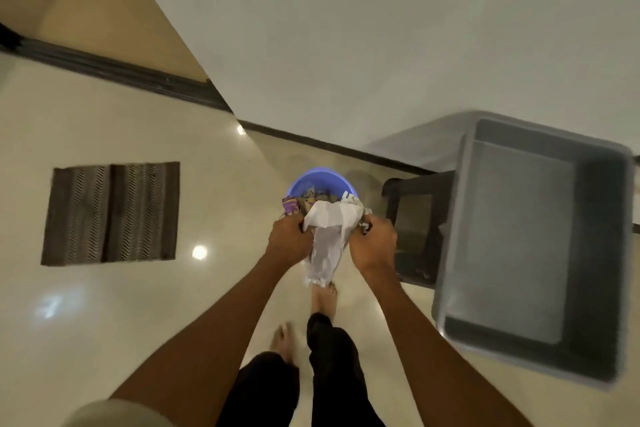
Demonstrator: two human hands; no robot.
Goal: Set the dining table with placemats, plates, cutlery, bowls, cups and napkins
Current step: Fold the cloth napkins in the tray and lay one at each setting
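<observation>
At the centre of the frame I hold a crumpled white paper between my two hands, its lower part hanging down toward my feet. My left hand grips its left edge with curled fingers, and my right hand grips the right edge the same way. Whether it is a napkin or some other paper I cannot tell. Just above my hands in the frame stands a blue bucket on the floor, holding purple and mixed scraps. The paper's upper edge overlaps the bucket's rim in this view. To the right a grey plastic tub sits on a dark stool, blurred by motion. At the left of the frame a brown striped mat lies flat on the glossy floor, well apart from the bucket. My bare feet and dark trousers show at the bottom centre.
</observation>
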